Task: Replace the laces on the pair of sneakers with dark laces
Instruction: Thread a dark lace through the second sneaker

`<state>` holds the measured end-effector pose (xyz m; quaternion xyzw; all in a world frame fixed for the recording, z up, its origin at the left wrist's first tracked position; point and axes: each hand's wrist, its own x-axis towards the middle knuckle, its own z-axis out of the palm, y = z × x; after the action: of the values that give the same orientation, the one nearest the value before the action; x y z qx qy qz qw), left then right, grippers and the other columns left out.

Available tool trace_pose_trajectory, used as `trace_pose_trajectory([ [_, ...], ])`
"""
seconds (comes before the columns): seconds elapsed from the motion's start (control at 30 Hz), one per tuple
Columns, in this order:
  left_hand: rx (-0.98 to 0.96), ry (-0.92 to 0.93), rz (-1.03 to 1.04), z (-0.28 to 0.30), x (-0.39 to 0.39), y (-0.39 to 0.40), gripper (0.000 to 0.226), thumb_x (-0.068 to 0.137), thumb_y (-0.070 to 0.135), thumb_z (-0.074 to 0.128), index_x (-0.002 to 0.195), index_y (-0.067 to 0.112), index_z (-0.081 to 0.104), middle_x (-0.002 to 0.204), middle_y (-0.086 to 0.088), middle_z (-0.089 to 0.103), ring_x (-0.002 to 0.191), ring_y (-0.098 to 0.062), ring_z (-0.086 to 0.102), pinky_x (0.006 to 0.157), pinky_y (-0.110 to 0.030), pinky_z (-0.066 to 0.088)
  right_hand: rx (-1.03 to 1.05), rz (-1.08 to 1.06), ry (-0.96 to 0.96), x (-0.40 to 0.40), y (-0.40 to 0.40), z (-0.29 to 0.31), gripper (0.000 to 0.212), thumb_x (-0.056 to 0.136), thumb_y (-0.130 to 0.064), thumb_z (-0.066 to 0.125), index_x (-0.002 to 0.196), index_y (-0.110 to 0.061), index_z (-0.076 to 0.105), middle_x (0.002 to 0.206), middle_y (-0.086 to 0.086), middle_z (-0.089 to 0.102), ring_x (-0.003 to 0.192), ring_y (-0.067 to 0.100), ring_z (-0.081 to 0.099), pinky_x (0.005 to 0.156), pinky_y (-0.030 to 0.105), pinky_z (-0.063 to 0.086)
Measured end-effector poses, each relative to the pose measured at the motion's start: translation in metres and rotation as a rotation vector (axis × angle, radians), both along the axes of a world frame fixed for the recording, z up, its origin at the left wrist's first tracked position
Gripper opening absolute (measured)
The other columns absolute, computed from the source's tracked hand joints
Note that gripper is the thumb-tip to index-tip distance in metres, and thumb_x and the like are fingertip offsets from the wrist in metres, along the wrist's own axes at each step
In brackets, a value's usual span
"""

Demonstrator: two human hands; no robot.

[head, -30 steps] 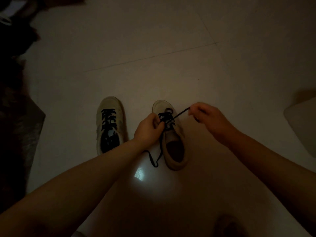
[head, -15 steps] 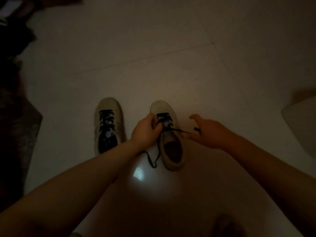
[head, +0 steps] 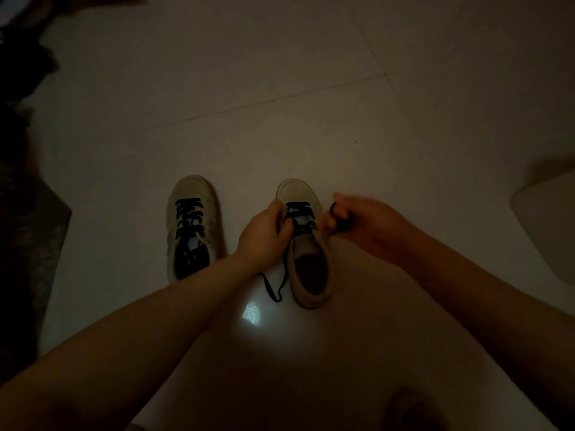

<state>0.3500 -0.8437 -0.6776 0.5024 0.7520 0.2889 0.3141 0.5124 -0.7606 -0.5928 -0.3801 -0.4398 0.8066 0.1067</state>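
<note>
Taking the half-laced sneaker (head: pixel 306 244) at mid-frame as the landmark: far to its left, along the frame edge, lies a dark heap of stuff (head: pixel 28 213) too dim to identify. Nearer, just left of the landmark and apart from it, stands the other sneaker (head: pixel 191 225) on the pale tiled floor (head: pixel 280 104), toe pointing away, with dark laces already crossed up its front.

The left hand (head: pixel 264 236) rests against the landmark's left side at the lacing, its fingers (head: pixel 284 228) curled in and pinching the dark lace (head: pixel 297 213) there. A loose end of lace (head: pixel 273 289) trails down from under that hand and loops on the floor beside the landmark's heel. Only the upper eyelets of the landmark carry lace; its opening gapes toward the camera.

Immediately right of the landmark's tongue, the right hand (head: pixel 361 223) has its fingers bent round the lace's other end (head: pixel 340 219), which shows as a dark loop in its grip. Far right, a pale rounded object (head: pixel 550 231) sits at the frame edge.
</note>
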Motion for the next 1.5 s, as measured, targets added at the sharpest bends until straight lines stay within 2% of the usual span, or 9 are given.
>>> trace_pose_trajectory([
  [0.17,-0.018,-0.006,0.021,0.001,0.006,0.002,0.006,0.093,0.019,0.048,0.092,0.020,0.042,0.061,0.008,0.045,0.054,-0.008,0.043,0.052,-0.027,0.028,-0.315,0.017,-0.211,-0.005,-0.037,-0.030,0.046,0.097,-0.021,0.038,0.052,-0.019,0.030,0.043,-0.005,0.027,0.041,0.010,0.031,0.050,0.024,0.027],
  [0.3,0.001,-0.018,0.022,0.003,0.006,0.004,0.006,0.094,0.018,0.048,0.099,0.015,0.050,0.080,-0.003,0.060,0.069,-0.018,0.054,0.059,-0.030,0.040,-0.196,0.071,-0.336,-0.008,-0.024,-0.028,0.036,0.095,-0.021,0.046,0.061,-0.020,0.035,0.043,-0.008,0.027,0.038,0.007,0.024,0.040,0.020,0.020],
  [0.47,-0.005,-0.004,-0.059,0.005,0.002,0.007,0.012,0.093,0.020,0.052,0.100,0.011,0.056,0.092,-0.009,0.062,0.081,-0.024,0.058,0.070,-0.036,0.046,0.113,0.308,-0.531,-0.011,-0.033,-0.024,0.035,0.093,-0.028,0.056,0.062,-0.019,0.043,0.050,-0.005,0.039,0.037,0.004,0.035,0.038,0.017,0.025],
  [0.73,-0.052,-0.001,-0.107,0.003,-0.002,0.009,0.019,0.094,0.022,0.051,0.111,0.016,0.058,0.083,-0.001,0.054,0.071,-0.013,0.049,0.063,-0.025,0.036,-0.170,0.037,-0.377,-0.010,-0.015,-0.025,0.040,0.099,-0.027,0.038,0.060,-0.020,0.030,0.044,-0.008,0.027,0.036,0.004,0.022,0.036,0.016,0.018],
  [0.93,0.015,0.141,-0.048,0.014,0.000,0.000,0.020,0.094,0.029,0.053,0.105,0.015,0.062,0.085,0.002,0.046,0.074,-0.011,0.044,0.063,-0.024,0.033,0.355,-0.097,-0.475,0.004,0.025,0.005,0.036,0.096,-0.036,0.048,0.075,-0.008,0.056,0.073,0.003,0.057,0.055,0.013,0.045,0.051,0.020,0.039],
  [1.03,0.104,0.186,-0.089,0.026,0.008,-0.007,0.017,0.092,0.025,0.055,0.094,0.011,0.065,0.085,-0.002,0.052,0.072,-0.011,0.045,0.061,-0.024,0.030,0.657,-0.144,-0.676,0.025,0.053,0.015,0.044,0.090,-0.042,0.057,0.080,0.000,0.060,0.073,0.007,0.053,0.058,0.015,0.043,0.055,0.024,0.035],
  [1.13,0.053,0.205,-0.252,0.032,0.021,-0.009,0.020,0.092,0.028,0.055,0.098,0.014,0.068,0.094,-0.002,0.063,0.081,-0.017,0.057,0.064,-0.023,0.035,0.471,-0.095,-0.668,0.036,0.059,0.022,0.036,0.087,-0.043,0.061,0.069,-0.012,0.055,0.065,0.001,0.050,0.056,0.013,0.043,0.055,0.025,0.035],
  [1.37,-0.040,-0.251,-0.164,0.059,0.060,0.014,0.032,0.091,0.041,0.054,0.109,0.017,0.064,0.088,-0.004,0.069,0.078,-0.014,0.065,0.068,-0.024,0.050,-0.112,-0.132,-0.123,0.023,0.040,0.012,0.024,0.095,-0.027,0.047,0.079,-0.013,0.057,0.075,0.000,0.059,0.067,0.011,0.058,0.060,0.021,0.051],
  [1.5,-0.195,-0.606,-0.019,0.067,0.073,0.023,0.045,0.090,0.049,0.052,0.114,0.011,0.059,0.099,-0.008,0.067,0.083,-0.014,0.066,0.062,-0.025,0.056,-0.016,-0.058,-0.089,0.017,0.035,0.013,0.023,0.095,-0.025,0.045,0.089,-0.012,0.063,0.094,0.001,0.066,0.090,0.013,0.062,0.080,0.027,0.050],
])
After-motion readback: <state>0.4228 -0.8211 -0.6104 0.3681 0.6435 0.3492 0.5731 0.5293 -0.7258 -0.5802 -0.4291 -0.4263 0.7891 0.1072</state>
